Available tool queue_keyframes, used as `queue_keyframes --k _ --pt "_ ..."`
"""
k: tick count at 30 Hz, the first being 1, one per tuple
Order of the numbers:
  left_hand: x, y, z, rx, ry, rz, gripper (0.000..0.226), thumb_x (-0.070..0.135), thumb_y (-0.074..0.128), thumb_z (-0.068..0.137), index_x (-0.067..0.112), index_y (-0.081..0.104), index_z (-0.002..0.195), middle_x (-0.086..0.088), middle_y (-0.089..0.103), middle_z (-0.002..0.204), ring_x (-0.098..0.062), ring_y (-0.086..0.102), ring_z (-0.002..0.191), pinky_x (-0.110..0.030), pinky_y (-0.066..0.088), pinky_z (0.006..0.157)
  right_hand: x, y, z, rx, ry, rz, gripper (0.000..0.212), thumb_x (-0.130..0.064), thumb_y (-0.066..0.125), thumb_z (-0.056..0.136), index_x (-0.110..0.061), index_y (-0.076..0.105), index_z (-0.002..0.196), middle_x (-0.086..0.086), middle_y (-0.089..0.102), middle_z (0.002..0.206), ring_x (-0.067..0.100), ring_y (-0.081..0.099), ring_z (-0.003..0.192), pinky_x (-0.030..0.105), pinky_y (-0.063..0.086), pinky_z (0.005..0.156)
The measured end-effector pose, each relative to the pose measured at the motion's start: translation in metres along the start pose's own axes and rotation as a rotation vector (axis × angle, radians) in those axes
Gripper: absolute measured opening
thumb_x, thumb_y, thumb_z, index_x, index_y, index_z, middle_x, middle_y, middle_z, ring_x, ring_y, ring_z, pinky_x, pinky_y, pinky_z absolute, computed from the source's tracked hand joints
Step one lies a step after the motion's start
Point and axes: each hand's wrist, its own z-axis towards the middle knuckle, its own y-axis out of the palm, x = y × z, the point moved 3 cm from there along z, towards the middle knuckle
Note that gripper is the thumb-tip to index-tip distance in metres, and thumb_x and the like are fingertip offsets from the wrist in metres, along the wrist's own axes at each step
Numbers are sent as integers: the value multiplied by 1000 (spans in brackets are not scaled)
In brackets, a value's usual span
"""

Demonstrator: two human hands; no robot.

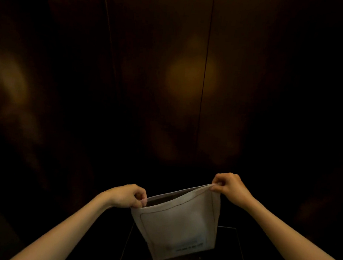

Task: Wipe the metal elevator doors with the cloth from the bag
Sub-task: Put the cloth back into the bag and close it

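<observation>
Head view: pale bag held low centre, mouth open; left hand pinches left rim, right hand pinches right rim; dark metal elevator doors just ahead, centre seam vertical; room dim

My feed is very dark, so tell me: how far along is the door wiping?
Early. Done: the bag is picked up and its mouth is pulled open. In hand: the left hand and right hand each pinch a top corner of it. No cloth is visible. Left: take the cloth out and wipe the doors, which nothing touches.
</observation>
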Motion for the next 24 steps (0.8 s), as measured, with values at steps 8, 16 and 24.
queue_keyframes --k 8,16,24 --pt "-23 21 4 169 -218 -439 15 24 51 94 16 58 106 -8 63 102 -20 71 62 -21 52 48 15 -1 -6 -30 59 18 10 -23 60 90 -29 62 83 -15 59 78 -4 55 75 11 40 63" --pt "-56 41 -15 394 -81 -1066 12 11 68 81 4 74 90 -14 72 93 -21 69 89 -24 57 75 9 17 -11 33 102 241 14 -22 68 85 -31 64 76 -12 66 77 -3 60 77 8 40 62" --pt "-105 67 -52 585 -144 -896 11 4 63 84 7 73 84 -9 69 68 -14 66 64 -19 54 60 -17 67 3 -73 51 249 13 -21 67 84 -33 64 82 -16 64 82 -5 58 82 7 40 64"
